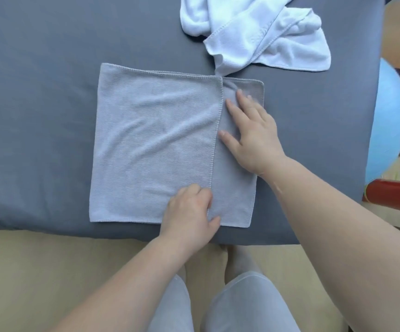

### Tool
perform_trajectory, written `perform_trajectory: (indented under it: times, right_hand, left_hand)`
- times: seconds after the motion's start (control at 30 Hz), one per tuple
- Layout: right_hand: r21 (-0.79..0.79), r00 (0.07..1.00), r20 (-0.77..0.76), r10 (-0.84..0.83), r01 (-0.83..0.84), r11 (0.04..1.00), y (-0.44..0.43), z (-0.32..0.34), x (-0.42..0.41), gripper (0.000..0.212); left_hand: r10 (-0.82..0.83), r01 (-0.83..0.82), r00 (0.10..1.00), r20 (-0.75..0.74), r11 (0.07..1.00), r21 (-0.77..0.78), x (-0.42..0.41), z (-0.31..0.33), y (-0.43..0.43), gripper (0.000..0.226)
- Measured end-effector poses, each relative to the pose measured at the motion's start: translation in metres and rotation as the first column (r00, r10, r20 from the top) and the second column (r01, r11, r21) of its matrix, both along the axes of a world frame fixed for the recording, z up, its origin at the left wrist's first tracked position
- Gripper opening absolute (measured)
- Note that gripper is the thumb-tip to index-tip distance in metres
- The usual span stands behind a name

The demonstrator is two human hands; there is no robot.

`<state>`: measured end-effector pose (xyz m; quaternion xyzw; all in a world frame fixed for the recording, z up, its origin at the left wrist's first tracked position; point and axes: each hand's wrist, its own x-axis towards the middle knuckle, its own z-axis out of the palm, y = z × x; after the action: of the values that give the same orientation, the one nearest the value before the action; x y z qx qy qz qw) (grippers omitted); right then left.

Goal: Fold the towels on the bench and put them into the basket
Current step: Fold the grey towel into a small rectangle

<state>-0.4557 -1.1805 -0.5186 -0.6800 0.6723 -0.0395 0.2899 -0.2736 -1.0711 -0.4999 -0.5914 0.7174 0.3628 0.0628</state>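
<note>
Left grip (189,212) pinches the grey towel (151,140) by its flap; right grip (251,135) presses flat, fingers straight. Uneven pulling near the desk's (38,116) front edge could skew the fold.

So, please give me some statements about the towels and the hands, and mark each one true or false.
1. The grey towel lies on the bench. True.
2. The white towel is neatly folded. False: it lies crumpled.
3. The right hand rests flat on the grey towel. True.
4. The left hand holds the white towel. False: it grips the grey towel near its near edge.
</note>
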Motion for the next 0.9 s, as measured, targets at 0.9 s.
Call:
perform_trajectory:
  times: [0.9]
  right_hand:
    - [0.135, 0.779, 0.563, -0.276, 0.243, 0.96, -0.025, 0.068, 0.039, 0.03]
  left_hand:
    - [-0.043, 0.026, 0.997, -0.071, 0.974, -0.226, 0.04, 0.041, -0.013, 0.016]
